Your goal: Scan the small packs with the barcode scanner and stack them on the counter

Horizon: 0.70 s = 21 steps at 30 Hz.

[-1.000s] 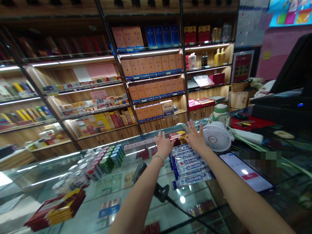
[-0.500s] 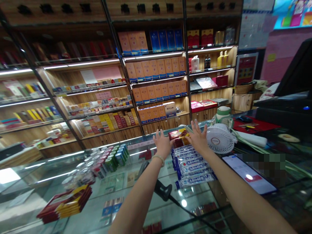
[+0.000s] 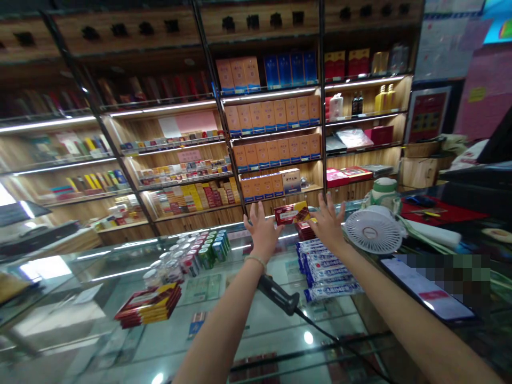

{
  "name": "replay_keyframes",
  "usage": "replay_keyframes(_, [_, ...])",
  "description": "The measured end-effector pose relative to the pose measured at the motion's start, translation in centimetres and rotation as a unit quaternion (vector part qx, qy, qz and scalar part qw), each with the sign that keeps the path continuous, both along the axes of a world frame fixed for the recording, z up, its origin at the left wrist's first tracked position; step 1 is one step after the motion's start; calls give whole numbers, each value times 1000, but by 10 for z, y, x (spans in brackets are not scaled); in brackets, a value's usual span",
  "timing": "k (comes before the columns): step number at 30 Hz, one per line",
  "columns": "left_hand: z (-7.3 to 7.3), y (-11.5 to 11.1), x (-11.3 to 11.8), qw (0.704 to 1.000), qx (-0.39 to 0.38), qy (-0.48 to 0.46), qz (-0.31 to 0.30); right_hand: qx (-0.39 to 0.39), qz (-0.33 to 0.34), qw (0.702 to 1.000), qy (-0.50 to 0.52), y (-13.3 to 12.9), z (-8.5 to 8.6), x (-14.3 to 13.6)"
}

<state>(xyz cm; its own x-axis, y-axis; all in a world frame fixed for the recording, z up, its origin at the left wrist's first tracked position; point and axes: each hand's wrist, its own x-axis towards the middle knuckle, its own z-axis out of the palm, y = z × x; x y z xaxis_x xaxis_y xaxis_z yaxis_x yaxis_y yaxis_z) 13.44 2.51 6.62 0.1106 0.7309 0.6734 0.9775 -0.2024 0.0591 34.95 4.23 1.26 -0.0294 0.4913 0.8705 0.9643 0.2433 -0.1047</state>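
Red-and-yellow packet (image 3: 291,213), one: raised between left hand (image 3: 262,234) and right hand (image 3: 328,228), thumbs at its end edges, other fingers spread. Glass counter (image 3: 276,333): open strip between left hand and cans (image 3: 207,255).

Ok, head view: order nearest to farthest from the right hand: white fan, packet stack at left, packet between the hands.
1. Packet: just left of the right hand.
2. White fan: just right.
3. Packet stack: far left.

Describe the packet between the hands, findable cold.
Find the glass counter, then its blue-white packets. Just beyond, between left hand and right hand, is a red-yellow packet: tilted up, label facing the camera, unlike the stack lying at left.
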Motion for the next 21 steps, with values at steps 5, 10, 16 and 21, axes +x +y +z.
replay_keyframes(5, [5,-11,-31,998,59,12,3,4,39,999,27,-4,6,-27])
replay_keyframes(10, [4,-24,-62,996,81,25,3,-25,66,996,46,-11,8,-57])
replay_keyframes(16, [-5,-36,-96,994,105,29,9,-44,95,993,61,-21,5,-90])
replay_keyframes(21, [-20,-40,-113,994,103,27,6,-55,114,988,90,-23,-7,-107])
